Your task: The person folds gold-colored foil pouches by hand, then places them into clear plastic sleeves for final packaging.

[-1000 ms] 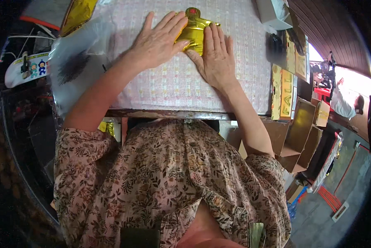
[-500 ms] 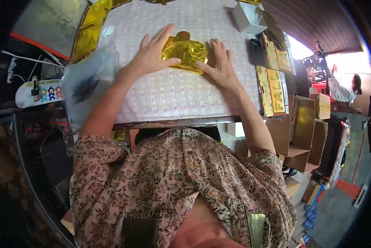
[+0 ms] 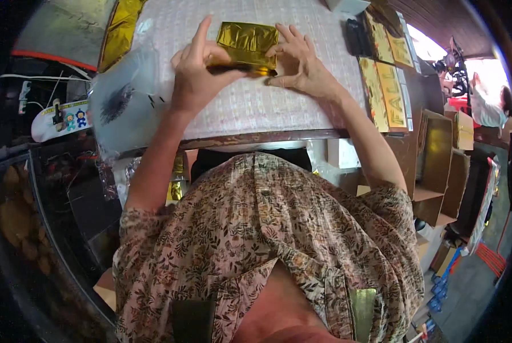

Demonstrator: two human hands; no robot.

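Over at the far left a small white skateboard deck [image 3: 59, 117] with cartoon stickers lies on a lower shelf, and beside it a sheet of clear plastic [image 3: 127, 97] droops over the table's corner, with a long strip of gold foil [image 3: 119, 28] running up the edge. The table [image 3: 250, 108] wears a pale patterned cover. The person's left hand [image 3: 196, 77] sits on it with the index finger stretched up along the left side of the folded gold foil sheet [image 3: 247, 43] while the thumb and curled fingers pinch the sheet's near edge, where a fold shows as a dark line. The right hand [image 3: 298, 66] meets that same edge from the other side, fingertips spread and pressing down at the sheet's lower right corner, not clenched. The sheet lies flat near the table's far middle, between the two hands. To my eye a fold along the near edge is being set; the next move calls for firm, even pressure run along the crease, with the foil kept square so it does not skew. Further right, gold printed cards [image 3: 381, 86] lie in a row, then open cardboard boxes [image 3: 438, 160] stand below the table edge
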